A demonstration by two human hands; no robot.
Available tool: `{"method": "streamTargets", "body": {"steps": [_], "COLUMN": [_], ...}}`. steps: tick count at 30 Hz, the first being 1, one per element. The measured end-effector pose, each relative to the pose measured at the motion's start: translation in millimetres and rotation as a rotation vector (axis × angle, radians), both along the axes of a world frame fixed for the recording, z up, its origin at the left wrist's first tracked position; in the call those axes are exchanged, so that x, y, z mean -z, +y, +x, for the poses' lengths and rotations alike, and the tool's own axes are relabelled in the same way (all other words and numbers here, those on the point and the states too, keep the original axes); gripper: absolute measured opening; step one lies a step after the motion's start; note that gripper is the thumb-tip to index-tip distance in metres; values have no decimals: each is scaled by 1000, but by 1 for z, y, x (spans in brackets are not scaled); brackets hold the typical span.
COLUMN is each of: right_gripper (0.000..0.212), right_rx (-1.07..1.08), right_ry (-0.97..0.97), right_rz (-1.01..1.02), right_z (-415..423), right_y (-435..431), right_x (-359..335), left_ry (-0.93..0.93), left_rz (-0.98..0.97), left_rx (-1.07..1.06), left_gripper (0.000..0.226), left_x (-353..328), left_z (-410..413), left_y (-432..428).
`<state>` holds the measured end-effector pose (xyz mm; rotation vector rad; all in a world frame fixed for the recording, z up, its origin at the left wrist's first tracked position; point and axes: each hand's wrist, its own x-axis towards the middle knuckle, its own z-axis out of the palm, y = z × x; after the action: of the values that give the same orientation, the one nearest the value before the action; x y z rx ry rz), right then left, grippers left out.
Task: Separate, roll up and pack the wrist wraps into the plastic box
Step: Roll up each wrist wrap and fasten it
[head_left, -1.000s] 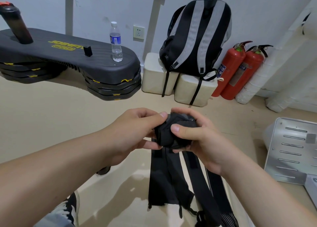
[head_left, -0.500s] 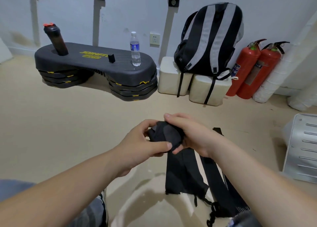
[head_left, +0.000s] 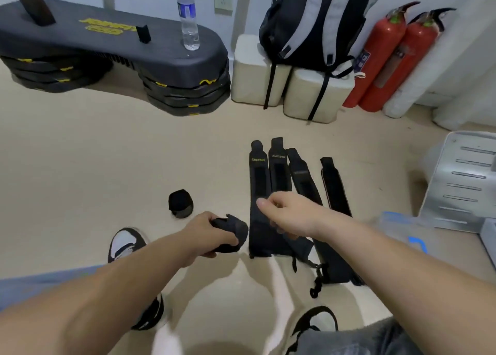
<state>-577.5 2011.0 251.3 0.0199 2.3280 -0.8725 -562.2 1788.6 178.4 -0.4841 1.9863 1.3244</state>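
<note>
Head view: clear plastic box [head_left: 402, 227] with blue clip is blurred and part-hidden behind the right forearm. Left hand [head_left: 208, 232] clenches a rolled black fabric wrist wrap [head_left: 232, 233] near the floor. Right hand [head_left: 290, 213] hovers over four flat black fabric strips [head_left: 259, 172], fingers loosely curled and empty. Second rolled black wrap [head_left: 180, 203] stands on beige floor [head_left: 107, 153], further left. Grey-striped backpack [head_left: 316, 18] is cut off at the top.

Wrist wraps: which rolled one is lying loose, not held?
The small black roll alone on the floor, left of the four flat wraps. The other roll is gripped in the left hand.
</note>
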Motion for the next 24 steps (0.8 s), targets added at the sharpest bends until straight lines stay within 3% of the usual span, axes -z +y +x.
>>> {"method": "streamTargets", "body": {"steps": [3,9,14,20,24], "right_gripper": [52,46,40,33,34], "right_rx": [-46,-60,-139,138,265], "right_ry": [-169,-262,-192,-261,-307], "right_rz": [157,241,199,55,14], "right_z": [-18,-75,-98,-84,-82], "right_y": [-3,-40,-80,-83,-72], "right_x": [39,129,200,262,266], "left_ry": [-34,-105,-87,-99,-95], "left_rz": [-62,-160,-297,-359,-380], "left_rx": [20,-85,-57,-141,-188], "left_gripper": [51,35,55,44,65], "left_x": [34,95,141,175,175], "left_z": [-10,-41,-72,-90,-88], "left_y": [-17,-56,-72,-72,-63]}}
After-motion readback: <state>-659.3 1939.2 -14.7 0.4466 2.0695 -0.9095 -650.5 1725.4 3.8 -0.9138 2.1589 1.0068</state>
